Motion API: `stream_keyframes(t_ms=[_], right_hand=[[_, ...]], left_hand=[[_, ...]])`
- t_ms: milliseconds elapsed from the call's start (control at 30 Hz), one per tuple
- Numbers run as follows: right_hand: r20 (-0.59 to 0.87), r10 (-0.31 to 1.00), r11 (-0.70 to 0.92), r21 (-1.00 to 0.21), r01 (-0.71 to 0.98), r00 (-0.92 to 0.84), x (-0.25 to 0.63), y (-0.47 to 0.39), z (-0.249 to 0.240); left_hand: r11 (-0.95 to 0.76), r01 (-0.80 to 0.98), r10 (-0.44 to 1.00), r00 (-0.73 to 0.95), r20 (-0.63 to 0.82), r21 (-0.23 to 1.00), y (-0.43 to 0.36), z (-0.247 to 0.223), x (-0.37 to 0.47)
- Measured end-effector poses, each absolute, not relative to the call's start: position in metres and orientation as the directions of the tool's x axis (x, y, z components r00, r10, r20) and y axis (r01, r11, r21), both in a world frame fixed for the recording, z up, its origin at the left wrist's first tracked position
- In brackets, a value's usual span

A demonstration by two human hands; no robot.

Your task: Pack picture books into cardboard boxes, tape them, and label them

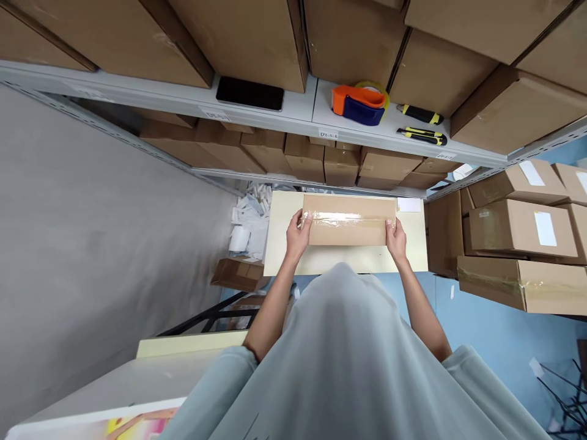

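Note:
A flat brown cardboard box (348, 235) with clear tape along its middle is over a pale yellow board (339, 260). My left hand (298, 234) grips the box at its left end, thumb on top. At the right end my right hand (395, 239) grips it the same way. The fingers under the box are hidden. A white label (409, 205) lies on the board at its back right corner, just beyond the box.
Above, a grey shelf (293, 116) holds boxes, a black phone (250, 93), an orange and blue tape dispenser (360, 105) and two cutters (420, 125). Cartons (518, 226) are stacked on the right. White scraps (252, 214) and an open carton (238, 274) lie left.

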State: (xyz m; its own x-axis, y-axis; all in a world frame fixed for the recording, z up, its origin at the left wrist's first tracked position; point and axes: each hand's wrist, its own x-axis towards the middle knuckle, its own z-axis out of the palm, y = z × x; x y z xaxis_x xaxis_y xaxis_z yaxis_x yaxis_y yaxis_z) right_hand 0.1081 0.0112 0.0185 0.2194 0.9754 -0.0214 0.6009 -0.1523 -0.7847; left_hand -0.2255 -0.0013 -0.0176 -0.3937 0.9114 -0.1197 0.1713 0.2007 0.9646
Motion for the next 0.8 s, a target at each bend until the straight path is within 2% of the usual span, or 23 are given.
stream_keyframes(t_ms=[167, 567, 800], right_hand=[[0.032, 0.977, -0.104, -0.788, 0.607, 0.209, 0.103, 0.008, 0.020], [0.049, 0.960, -0.153, -0.735, 0.661, 0.277, 0.094, -0.019, 0.024], [0.102, 0.942, -0.135, -0.756, 0.640, 0.319, 0.091, -0.068, 0.012]], left_hand=[[0.163, 0.148, 0.929, -0.356, -0.101, 0.975, -0.003, -0.018, -0.229], [0.177, 0.095, 0.932, -0.335, -0.136, 0.980, -0.028, -0.033, -0.232], [0.110, 0.173, 0.958, -0.282, -0.058, 0.979, -0.064, -0.035, -0.236]])
